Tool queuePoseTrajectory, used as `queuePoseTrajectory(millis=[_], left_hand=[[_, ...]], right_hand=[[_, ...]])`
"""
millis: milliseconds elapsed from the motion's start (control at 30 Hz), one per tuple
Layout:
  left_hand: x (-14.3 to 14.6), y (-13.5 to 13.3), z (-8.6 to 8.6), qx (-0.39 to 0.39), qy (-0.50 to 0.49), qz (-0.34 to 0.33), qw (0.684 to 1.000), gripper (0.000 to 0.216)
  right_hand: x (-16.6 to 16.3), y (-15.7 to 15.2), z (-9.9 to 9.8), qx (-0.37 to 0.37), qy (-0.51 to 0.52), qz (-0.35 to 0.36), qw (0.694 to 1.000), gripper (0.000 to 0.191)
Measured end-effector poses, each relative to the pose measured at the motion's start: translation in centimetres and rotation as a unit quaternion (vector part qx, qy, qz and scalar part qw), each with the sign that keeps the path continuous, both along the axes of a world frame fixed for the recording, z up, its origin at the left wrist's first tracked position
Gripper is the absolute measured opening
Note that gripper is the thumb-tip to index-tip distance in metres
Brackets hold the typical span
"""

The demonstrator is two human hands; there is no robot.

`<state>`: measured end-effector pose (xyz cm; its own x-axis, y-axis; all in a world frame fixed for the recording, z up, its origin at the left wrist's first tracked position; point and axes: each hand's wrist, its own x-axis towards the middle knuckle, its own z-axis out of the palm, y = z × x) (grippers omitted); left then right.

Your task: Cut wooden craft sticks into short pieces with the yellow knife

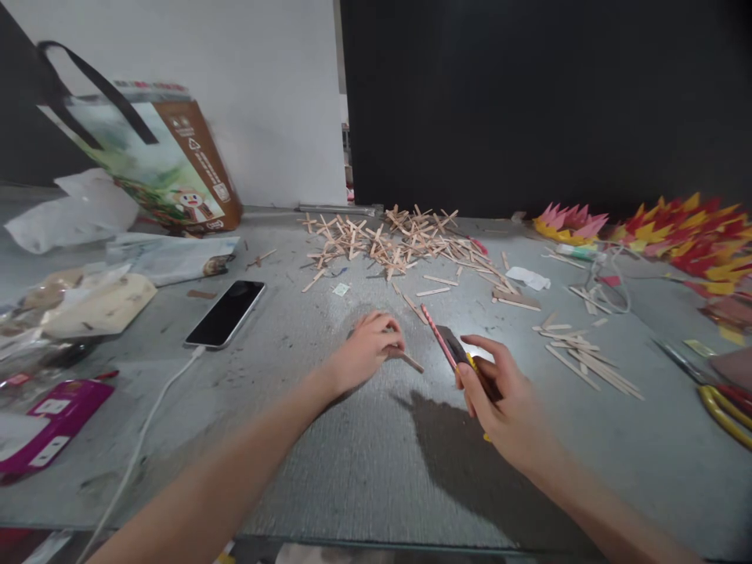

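Observation:
My left hand (370, 348) rests on the grey table with its fingers curled down over a small wooden stick (411, 361). One end of that stick pokes out to the right of the fingers; the rest is hidden. My right hand (490, 384), raised a little above the table, grips a yellow-and-black tool that looks like a utility knife (451, 343). Along its left side runs a thin pink-and-white striped strip (438, 333), pointing away from me. Its index finger is stretched out while the thumb presses on the tool. Beyond both hands lies a heap of crossed wooden sticks (393, 243).
Loose sticks (587, 356) and yellow-handled scissors (722, 407) lie right. Red, yellow and pink paper shapes (687, 235) stand behind them. Left are a phone (228, 313) on a white cable, a purple package (56, 423) and a carrier bag (158, 157).

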<state>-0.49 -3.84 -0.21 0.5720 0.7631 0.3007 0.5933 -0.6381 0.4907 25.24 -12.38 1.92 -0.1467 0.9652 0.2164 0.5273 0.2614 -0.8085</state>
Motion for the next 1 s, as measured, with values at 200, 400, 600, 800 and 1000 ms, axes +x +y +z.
queuePoseTrajectory(millis=[200,400,600,800,1000], left_hand=[[0.5,-0.6,0.4,0.066,0.049,0.03,0.996,0.027],[2.9,-3.9,0.1,0.017,0.032,0.208,0.977,0.037],[4.6,-3.8,-1.7,0.001,0.059,0.169,0.984,0.056],[3.4,-3.0,-1.3,-0.002,0.045,0.175,0.984,0.068],[1.3,-1.9,-1.0,-0.037,0.047,0.11,0.992,0.067]], right_hand=[[-0.2,0.2,0.3,0.023,-0.076,-0.014,0.997,0.026],[1.3,1.2,0.7,0.08,-0.166,0.019,0.983,0.025],[3.7,4.3,2.8,0.093,-0.335,0.127,0.929,0.026],[4.2,8.0,3.8,0.114,-0.412,0.257,0.866,0.029],[3.4,10.7,4.6,0.115,-0.416,0.318,0.844,0.031]])
